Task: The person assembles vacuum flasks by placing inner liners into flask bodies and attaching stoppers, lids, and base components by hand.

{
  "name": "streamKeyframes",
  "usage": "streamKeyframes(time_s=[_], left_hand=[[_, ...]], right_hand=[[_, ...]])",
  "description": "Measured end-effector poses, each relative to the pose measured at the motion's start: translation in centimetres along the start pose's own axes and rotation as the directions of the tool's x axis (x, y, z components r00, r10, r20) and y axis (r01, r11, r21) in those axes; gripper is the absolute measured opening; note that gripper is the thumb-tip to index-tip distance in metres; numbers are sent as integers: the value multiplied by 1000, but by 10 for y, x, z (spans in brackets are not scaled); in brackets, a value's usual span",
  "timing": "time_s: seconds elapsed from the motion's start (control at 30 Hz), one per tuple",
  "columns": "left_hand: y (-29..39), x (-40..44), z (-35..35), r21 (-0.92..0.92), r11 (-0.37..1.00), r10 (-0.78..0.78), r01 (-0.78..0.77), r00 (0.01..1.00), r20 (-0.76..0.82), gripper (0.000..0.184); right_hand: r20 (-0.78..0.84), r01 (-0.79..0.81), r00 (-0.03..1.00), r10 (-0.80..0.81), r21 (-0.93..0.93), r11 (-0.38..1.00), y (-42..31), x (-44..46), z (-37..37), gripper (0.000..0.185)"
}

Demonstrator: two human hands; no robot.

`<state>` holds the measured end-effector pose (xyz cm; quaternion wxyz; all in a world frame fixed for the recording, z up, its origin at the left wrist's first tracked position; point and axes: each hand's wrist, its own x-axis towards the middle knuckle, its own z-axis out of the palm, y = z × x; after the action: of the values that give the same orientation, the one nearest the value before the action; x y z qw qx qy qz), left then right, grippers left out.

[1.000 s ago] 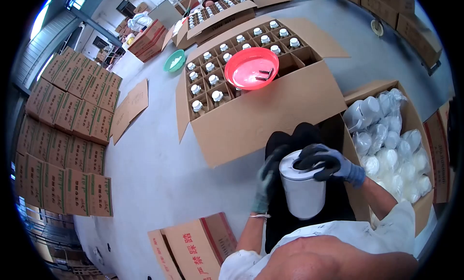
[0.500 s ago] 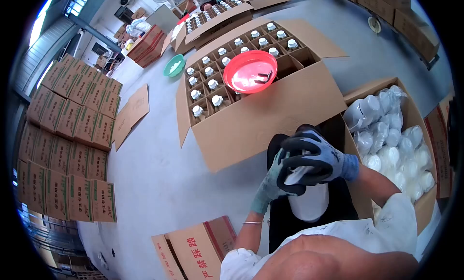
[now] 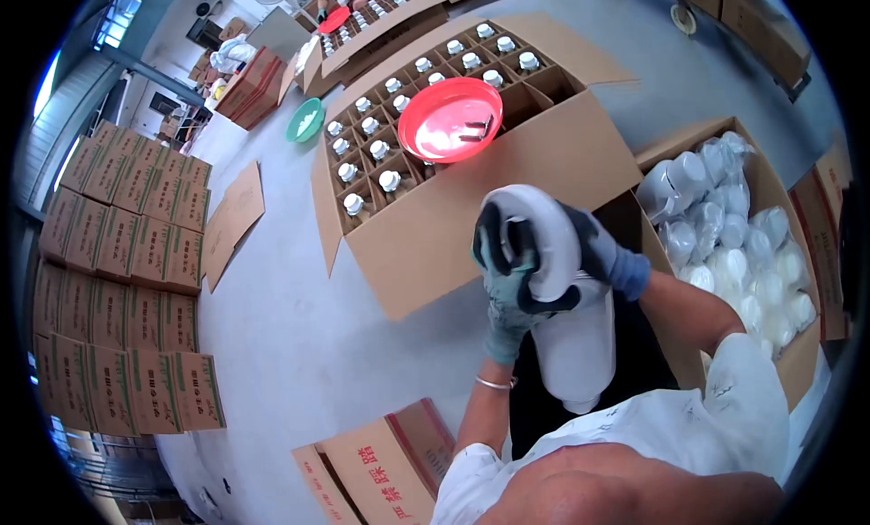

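Observation:
A white ring-shaped lid [image 3: 549, 244] is tilted up between my two gloved hands. My left hand [image 3: 509, 285], in a green and black glove, grips its left side with fingers at the opening. My right hand [image 3: 603, 253], in a blue and black glove, holds the far right side, its fingers partly hidden behind the lid. Below them a white cylindrical container [image 3: 575, 353] rests on my lap. Beyond, a red bowl [image 3: 450, 117] with a few small dark pieces sits on a divided carton [image 3: 480, 217] of white-capped bottles.
To the right stands an open carton [image 3: 675, 330] of plastic-wrapped white parts. Stacked cartons [image 3: 118, 298] fill the left side. A green bowl [image 3: 305, 120] is on the floor. Another person's hand [image 3: 323, 4] shows at the top, near a second bottle carton [image 3: 390, 45].
The lid, earlier flat on the container and then covered by my hands, is now lifted and tilted between them. The view has shifted slightly. A second red bowl now shows near the other person.

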<state>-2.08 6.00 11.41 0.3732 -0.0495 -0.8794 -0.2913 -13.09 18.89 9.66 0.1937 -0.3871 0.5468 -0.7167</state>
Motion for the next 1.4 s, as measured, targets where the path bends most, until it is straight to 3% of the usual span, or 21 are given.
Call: streamKeyframes(time_s=[0.1, 0.17, 0.2, 0.27, 0.3, 0.33, 0.4, 0.47, 0.53, 0.57, 0.63, 0.7, 0.73, 0.77, 0.8, 0.87, 1.03, 1.17, 1.27, 1.37, 1.4], left_hand=[[-10, 9, -4, 28, 952, 286, -304, 920, 267, 81], [-6, 20, -2, -5, 920, 342, -392, 798, 496, 65], [-5, 25, 3, -97, 940, 334, -328, 817, 470, 66], [-15, 14, 8, -210, 974, 21, 88, 883, 469, 63], [-25, 1, 14, -273, 948, 15, 162, 836, 549, 62], [-38, -15, 19, -325, 915, 18, 238, 781, 624, 61], [-37, -15, 20, -350, 883, 46, 313, 685, 727, 58], [-37, -6, 20, -328, 927, 120, 184, 684, 720, 55], [-40, 2, 29, -524, 625, 121, 578, 592, 797, 51], [-42, 6, 34, -548, 409, 144, 730, 541, 829, 49], [-42, 16, 39, -524, 259, 199, 811, 487, 851, 46], [-47, 22, 39, -480, 148, 210, 865, 447, 869, 46], [-53, 20, 41, -495, 65, 216, 867, 472, 855, 47], [-60, 16, 45, -505, -18, 222, 863, 496, 839, 47], [-67, 12, 47, -509, -105, 222, 854, 519, 825, 47], [-71, 10, 46, -526, -65, 201, 848, 527, 826, 51], [-81, 22, 37, -554, -127, 176, 823, 569, 803, 53], [-86, 23, 43, -553, -161, 179, 818, 575, 798, 54], [-82, 13, 45, -570, -232, 77, 788, 599, 797, 54], [-84, 4, 46, -639, -219, -121, 737, 630, 767, 50], [-87, -1, 54, -693, -168, -191, 701, 667, 720, 49]], right_hand=[[200, -408, 913, 356, 475, 780, 25, -26, -50, 41], [224, -417, 906, 359, 337, 844, 30, -47, -96, 37], [129, -398, 915, 381, 153, 904, 30, -59, -123, 38], [-149, -453, 892, 428, -281, 846, 32, -85, -170, 43], [-326, -547, 837, 440, -464, 697, 33, -99, -190, 47], [-496, -582, 813, 304, -707, 402, 38, -112, -205, 51], [-683, -685, 572, 455, -702, -194, 57, -160, -245, 53], [-548, -460, 778, 307, -830, -315, 78, -165, -260, 52], [-445, -344, 853, 275, -873, -345, 83, -129, -270, 51], [-376, -333, 897, 234, -921, -202, 65, -70, -245, 47], [-228, -242, 962, 148, -967, 85, 28, 49, -194, 41], [-53, -39, 994, -94, -989, 143, 55, 133, -178, 47], [-98, -114, 992, 79, -964, 239, 61, 183, -171, 51], [-75, -94, 993, 96, -972, 213, 81, 223, -176, 55], [-21, -18, 986, -168, -1000, 18, 132, 258, -199, 58], [-284, -285, 958, -28, -957, -61, 130, 310, -206, 61], [-378, -397, 911, 164, -912, 106, 214, 350, -283, 64], [-433, -434, 900, 39, -888, 150, 202, 339, -277, 62], [-186, -207, 922, -340, -978, -26, 168, 333, -271, 60], [-51, -27, 879, -474, -998, 58, 63, 297, -241, 63], [-77, 21, 879, -470, -980, 199, 30, 281, -238, 56]])
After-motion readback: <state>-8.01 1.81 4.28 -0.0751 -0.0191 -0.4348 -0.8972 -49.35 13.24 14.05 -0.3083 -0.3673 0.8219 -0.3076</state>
